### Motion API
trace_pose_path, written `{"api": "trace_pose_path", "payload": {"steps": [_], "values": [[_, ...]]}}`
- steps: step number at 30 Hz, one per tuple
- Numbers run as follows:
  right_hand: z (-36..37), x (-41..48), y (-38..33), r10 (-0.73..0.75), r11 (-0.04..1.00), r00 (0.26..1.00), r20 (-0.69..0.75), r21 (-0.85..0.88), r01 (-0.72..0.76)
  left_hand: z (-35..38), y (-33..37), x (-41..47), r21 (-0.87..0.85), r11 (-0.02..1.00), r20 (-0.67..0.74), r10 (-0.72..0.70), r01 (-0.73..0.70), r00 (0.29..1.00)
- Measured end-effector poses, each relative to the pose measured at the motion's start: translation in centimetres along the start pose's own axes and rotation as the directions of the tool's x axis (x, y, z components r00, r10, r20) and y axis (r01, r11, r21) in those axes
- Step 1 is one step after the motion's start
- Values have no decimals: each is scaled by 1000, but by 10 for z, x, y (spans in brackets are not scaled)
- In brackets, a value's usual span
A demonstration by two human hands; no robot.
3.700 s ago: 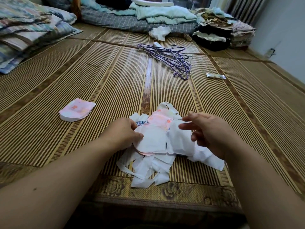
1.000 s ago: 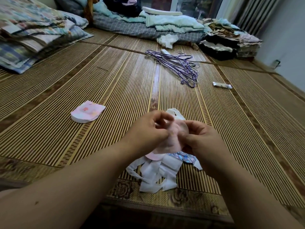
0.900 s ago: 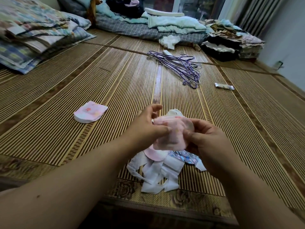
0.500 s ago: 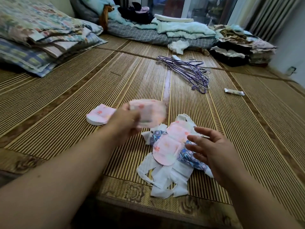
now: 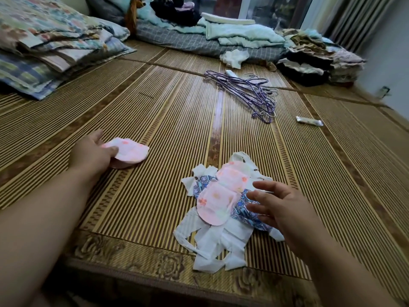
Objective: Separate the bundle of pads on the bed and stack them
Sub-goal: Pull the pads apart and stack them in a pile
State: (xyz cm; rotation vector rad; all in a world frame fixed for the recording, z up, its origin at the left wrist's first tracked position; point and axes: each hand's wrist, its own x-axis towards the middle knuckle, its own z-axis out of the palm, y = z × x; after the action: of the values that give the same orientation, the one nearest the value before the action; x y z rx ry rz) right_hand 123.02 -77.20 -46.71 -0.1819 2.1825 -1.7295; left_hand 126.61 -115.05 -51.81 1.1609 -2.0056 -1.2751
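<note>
On the mat (image 5: 155, 107), left hand (image 5: 91, 154) pinches a pad (image 5: 130, 149) atop the stack (image 5: 121, 166), right hand (image 5: 285, 209) spread over the bundle (image 5: 221, 196).

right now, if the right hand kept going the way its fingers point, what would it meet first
Probably the pink flowered pad on top of the bundle: the right hand aims straight fingers left at it. Height is unclear; the blue patterned wrapper under them could come first.

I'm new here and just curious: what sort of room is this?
Most likely a bedroom in a home: a wide woven bamboo sleeping mat, folded quilts piled at its far left, and clothes hangers lying near stacked clothes.
</note>
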Motion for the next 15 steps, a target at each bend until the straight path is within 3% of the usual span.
{"api": "trace_pose_path", "payload": {"steps": [11, 15], "values": [[-4, 2, 1, 23, 1000, 1000, -15, -6, -23, 3, 24, -34, 149, 978, 59, 139, -146, 989], [-3, 3, 2, 11, 1000, 1000, -25, -28, -12, 14, 48, -72, 183, 916, 170, 330, -358, 929]]}}
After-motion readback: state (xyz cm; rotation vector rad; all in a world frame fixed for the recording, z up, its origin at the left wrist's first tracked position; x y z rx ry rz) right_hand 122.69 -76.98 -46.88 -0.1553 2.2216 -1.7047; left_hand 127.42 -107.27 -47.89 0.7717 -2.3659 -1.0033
